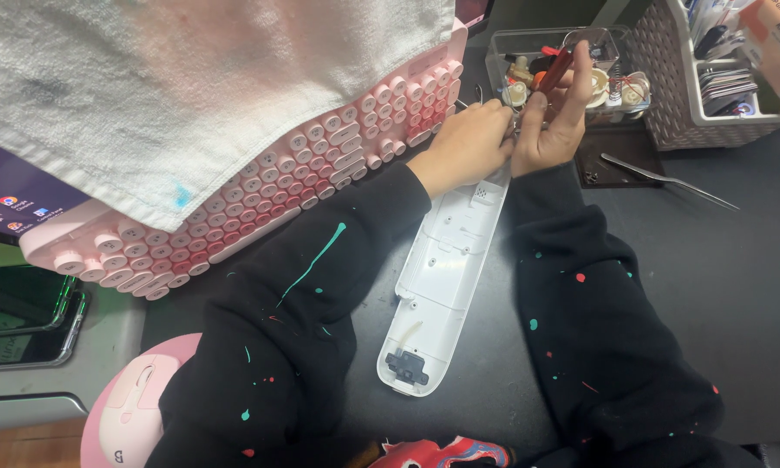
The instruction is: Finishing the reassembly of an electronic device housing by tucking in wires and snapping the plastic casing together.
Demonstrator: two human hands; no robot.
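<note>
- Left hand [466,143] curled shut at the top end of the white plastic casing [446,277], pinning it to the desk [737,286]; keep it pressed flat
- Right hand [556,117] clamped on a red-handled tool [556,68]; hold it steady, upright, tip hidden between the hands
- Pink keyboard [320,173] just left; parts tray [572,65] behind

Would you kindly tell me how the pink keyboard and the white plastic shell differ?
The pink keyboard is broad, covered in round keys and half draped by a white towel. The white plastic shell is narrow, open, hollow side up and uncovered. Both lie on the dark desk.
</note>
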